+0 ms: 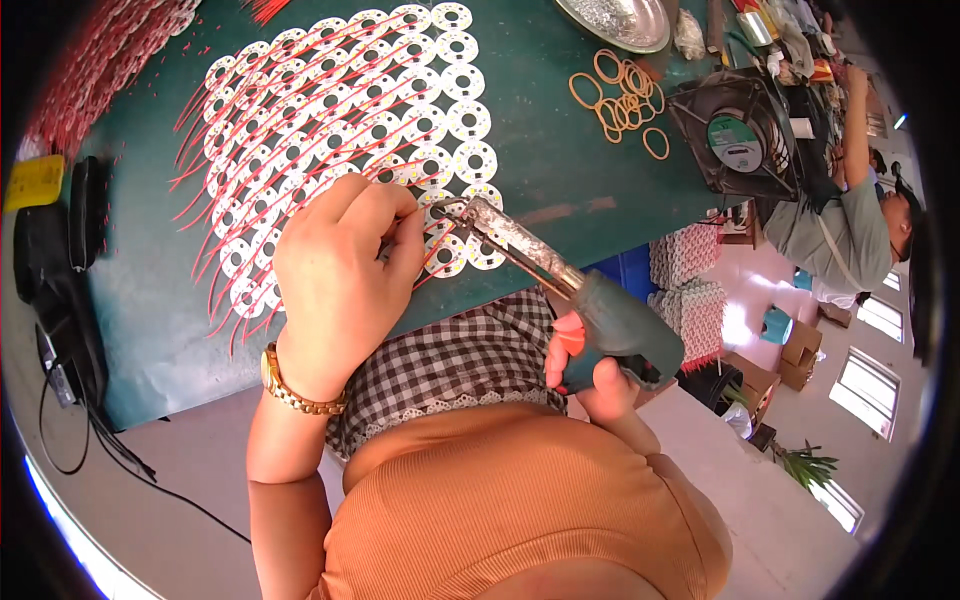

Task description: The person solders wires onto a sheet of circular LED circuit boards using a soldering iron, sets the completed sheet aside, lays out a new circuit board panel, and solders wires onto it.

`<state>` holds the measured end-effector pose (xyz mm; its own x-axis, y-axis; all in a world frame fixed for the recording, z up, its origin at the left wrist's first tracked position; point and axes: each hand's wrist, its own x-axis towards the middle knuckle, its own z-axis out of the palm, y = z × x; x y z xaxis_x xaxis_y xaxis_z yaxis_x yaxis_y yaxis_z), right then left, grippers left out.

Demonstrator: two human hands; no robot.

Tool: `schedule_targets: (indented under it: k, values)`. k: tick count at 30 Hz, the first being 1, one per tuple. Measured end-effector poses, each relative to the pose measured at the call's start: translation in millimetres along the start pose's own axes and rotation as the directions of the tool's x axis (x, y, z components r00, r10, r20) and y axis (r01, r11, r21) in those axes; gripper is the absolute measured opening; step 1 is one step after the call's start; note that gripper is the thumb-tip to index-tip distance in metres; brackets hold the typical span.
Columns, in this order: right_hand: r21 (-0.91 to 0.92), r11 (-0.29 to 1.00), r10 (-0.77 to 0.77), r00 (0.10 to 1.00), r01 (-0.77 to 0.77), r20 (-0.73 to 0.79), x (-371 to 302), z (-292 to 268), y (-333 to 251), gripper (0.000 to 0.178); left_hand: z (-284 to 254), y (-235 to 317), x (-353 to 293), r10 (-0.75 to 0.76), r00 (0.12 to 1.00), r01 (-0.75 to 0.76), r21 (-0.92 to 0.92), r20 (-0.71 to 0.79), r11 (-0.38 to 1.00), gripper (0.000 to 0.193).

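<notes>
Ring-shaped boards [366, 132] lie in close rows on the green bench [560, 180], trailing thin red wires [234, 338]. From my end they look light, stiff and slick, so I judge the bare outer rim the safest hold; the small components and wires seem easily damaged. My left hand [345, 258] curls over the near rows, fingertips drawn together, though I cannot tell what they pinch. My right hand [607, 395] grips a soldering gun [610, 315], its tip near those fingers.

tan rubber bands [630, 100] | black fan [737, 143] | cardboard boxes [798, 350] | green plant [806, 465] | co-worker [835, 240]
</notes>
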<state>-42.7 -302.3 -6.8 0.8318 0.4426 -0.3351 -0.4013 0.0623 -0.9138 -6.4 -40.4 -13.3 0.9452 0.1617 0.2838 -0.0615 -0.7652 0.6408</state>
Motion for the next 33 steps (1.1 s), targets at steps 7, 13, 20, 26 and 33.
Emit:
schedule_targets:
  k: [7, 13, 20, 26, 33]
  values:
    - [0.033, 0.999, -0.010, 1.000, 0.011, -0.024, -1.1, -1.1, 0.4, 0.078, -2.2, -0.7, 2.4, -0.001, 1.000, 0.001, -0.003, -0.003, 1.000, 0.011]
    - [-0.006, 0.999, -0.042, 0.999, 0.042, 0.032, -4.0, -6.6, 11.8, 0.081, -5.9, -0.2, 1.6, 0.088, 0.996, -0.088, 0.048, -0.002, 0.995, 0.010]
    - [-0.027, 0.956, -0.286, 0.950, 0.291, 0.126, 6.4, -25.2, 32.9, 0.058, -30.4, 13.3, -0.8, -0.015, 0.979, 0.018, -0.015, 0.203, 1.000, 0.009]
    - [0.069, 0.940, -0.341, 0.931, 0.335, 0.131, 3.8, -36.5, 45.9, 0.054, -67.9, -32.2, 79.6, 0.113, 0.993, -0.119, 0.273, 0.041, 0.955, 0.007]
    - [0.012, 0.935, -0.351, 0.917, 0.356, 0.191, 13.2, -21.9, 29.1, 0.050, -34.7, -102.1, 158.1, 0.262, 0.964, -0.192, 0.795, 0.044, 0.575, 0.004]
